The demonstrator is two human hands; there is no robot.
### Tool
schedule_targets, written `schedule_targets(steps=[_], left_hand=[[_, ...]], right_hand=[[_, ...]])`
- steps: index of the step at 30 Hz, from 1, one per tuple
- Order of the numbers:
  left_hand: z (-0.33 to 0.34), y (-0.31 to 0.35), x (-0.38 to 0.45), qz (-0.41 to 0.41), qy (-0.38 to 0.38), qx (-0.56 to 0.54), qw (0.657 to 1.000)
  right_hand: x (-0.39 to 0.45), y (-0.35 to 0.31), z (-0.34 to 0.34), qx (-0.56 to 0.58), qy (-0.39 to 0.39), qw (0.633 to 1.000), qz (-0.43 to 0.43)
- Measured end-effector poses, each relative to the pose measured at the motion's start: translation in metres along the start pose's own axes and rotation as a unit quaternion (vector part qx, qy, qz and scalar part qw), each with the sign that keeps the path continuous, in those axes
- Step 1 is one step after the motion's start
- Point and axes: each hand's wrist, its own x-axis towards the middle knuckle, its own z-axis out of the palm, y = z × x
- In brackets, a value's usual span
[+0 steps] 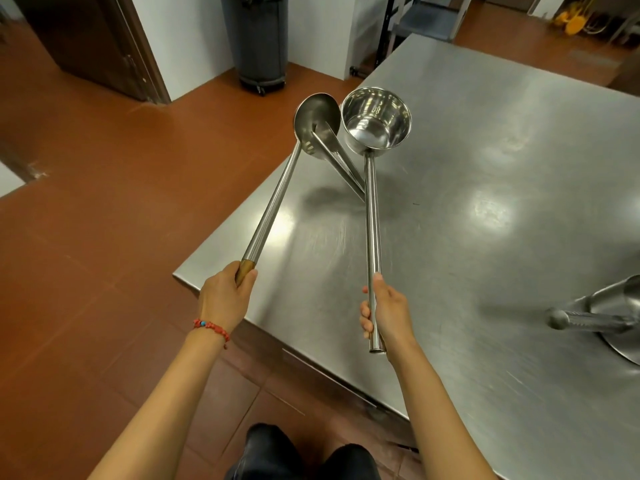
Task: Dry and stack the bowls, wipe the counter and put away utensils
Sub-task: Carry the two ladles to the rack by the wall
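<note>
My left hand (224,292) grips the wooden end of a long steel ladle (277,195), whose shallow bowl is raised over the counter's left edge. My right hand (384,311) holds the tube handle of a deep steel dipper (375,121), cup up and facing me. A third steel handle (341,164) slants between the two, from the ladle's bowl down behind the dipper's handle; what holds it is unclear. All are held above the stainless steel counter (485,209).
A steel bowl with a utensil handle lying across it (602,320) sits at the counter's right edge. A grey wheeled bin (256,39) stands on the red tile floor beyond, next to a brown door (86,39). A metal rack (426,15) is behind the counter.
</note>
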Motion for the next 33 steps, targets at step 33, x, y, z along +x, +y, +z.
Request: schedule_targets(steps=[33], left_hand=[[-0.076, -0.051, -0.018, -0.281, 0.037, -0.414, 0.865]], right_hand=[[0.000, -0.006, 0.111, -0.079, -0.084, 0.993, -0.005]])
